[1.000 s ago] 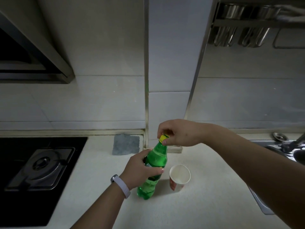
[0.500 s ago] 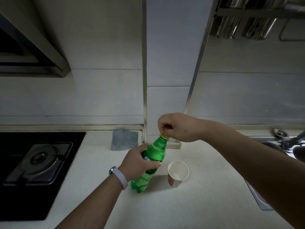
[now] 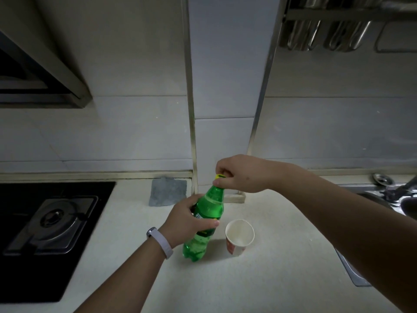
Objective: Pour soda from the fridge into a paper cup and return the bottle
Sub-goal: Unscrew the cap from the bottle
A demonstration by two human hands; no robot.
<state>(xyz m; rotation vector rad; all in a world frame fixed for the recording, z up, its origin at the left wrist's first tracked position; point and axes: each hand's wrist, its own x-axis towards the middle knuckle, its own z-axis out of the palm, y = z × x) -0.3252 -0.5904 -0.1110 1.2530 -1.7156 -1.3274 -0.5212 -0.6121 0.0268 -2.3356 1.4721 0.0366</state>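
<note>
Fingers point(image 3: 222, 167) of the right hand point(image 3: 246, 173) are pinching the yellow cap point(image 3: 220, 176) from above, and more of the cap is peeking out now than half a second ago. Left hand point(image 3: 187, 219) is still wrapping tight around the middle of the bottle point(image 3: 211, 205). It's sitting on the counter point(image 3: 248, 279) in the same spot, just left of the cup point(image 3: 239, 236).

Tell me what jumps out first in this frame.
The green soda bottle stands on the counter, the left hand gripping its body while the right hand pinches its yellow cap. Just right of it sits a paper cup that looks empty; a black gas stove fills the left side.
</note>
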